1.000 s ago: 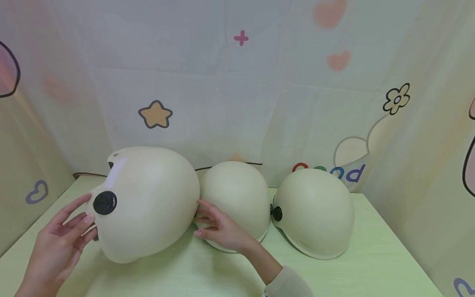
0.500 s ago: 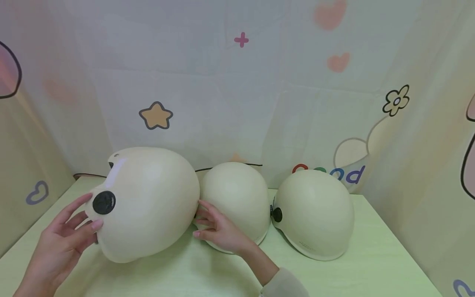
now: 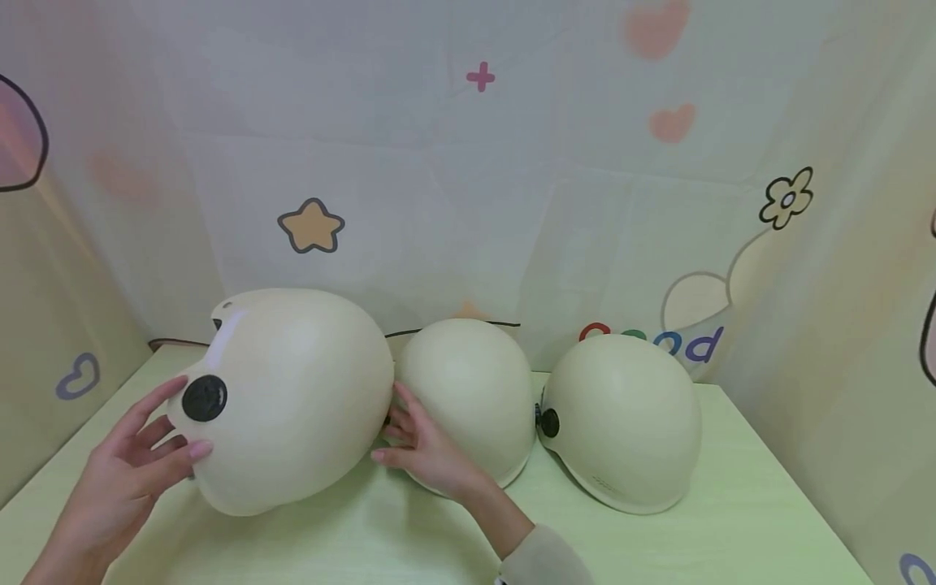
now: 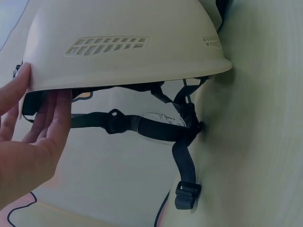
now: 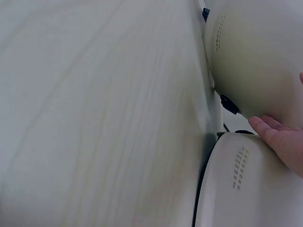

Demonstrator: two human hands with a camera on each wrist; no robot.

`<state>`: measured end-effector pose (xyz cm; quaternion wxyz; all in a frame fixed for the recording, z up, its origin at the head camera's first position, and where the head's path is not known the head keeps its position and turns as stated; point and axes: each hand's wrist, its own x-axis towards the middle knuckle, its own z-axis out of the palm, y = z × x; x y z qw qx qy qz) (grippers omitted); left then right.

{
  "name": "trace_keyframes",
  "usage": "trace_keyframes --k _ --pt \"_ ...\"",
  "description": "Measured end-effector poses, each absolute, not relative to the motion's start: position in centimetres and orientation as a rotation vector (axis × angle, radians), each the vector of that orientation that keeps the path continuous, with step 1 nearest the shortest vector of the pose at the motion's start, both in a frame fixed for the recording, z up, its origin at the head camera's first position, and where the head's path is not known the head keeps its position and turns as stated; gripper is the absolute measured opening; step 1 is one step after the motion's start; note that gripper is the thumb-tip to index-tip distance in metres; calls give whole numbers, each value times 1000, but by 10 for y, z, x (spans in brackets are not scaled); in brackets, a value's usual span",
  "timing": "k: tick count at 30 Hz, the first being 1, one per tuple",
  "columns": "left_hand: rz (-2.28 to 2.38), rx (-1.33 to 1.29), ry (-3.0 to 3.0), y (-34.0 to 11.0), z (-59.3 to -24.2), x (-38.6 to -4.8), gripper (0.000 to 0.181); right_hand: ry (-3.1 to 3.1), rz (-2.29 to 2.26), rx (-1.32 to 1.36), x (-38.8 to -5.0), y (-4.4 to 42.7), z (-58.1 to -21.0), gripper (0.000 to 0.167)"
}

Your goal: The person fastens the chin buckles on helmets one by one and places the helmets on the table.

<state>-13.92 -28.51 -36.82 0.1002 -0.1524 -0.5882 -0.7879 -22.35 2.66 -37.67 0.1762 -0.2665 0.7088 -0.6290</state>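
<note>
My left hand (image 3: 124,471) holds the rim of the tilted cream helmet (image 3: 300,398) at the left. In the left wrist view its thumb lies outside the shell and its fingers reach under the edge. Black chin straps (image 4: 158,128) with a buckle hang below that rim. My right hand (image 3: 431,451) touches the same helmet's rounded side with extended fingers, in the gap before the middle helmet (image 3: 468,382). The right wrist view shows those fingertips against the held shell, just above the neighbouring vented helmet (image 5: 260,189).
Another cream helmet (image 3: 621,414) with a black round side knob stands at the right, close to the middle one. All rest on a pale green table (image 3: 760,504). A printed curtain (image 3: 409,195) surrounds the back and sides. A thin dark cord (image 3: 179,342) runs along the back.
The left thumb has slid right, farther onto the helmet's shell. My right hand has shifted slightly left and its fingertips sit a little higher. The helmets stay nearly where they were.
</note>
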Motion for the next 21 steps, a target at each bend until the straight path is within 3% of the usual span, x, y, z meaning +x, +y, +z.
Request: trace_keyframes --k 21 --pt "-2501 -623 -1566 -295 -380 -146 72 1913 -1841 -817 -223 34 -375 82"
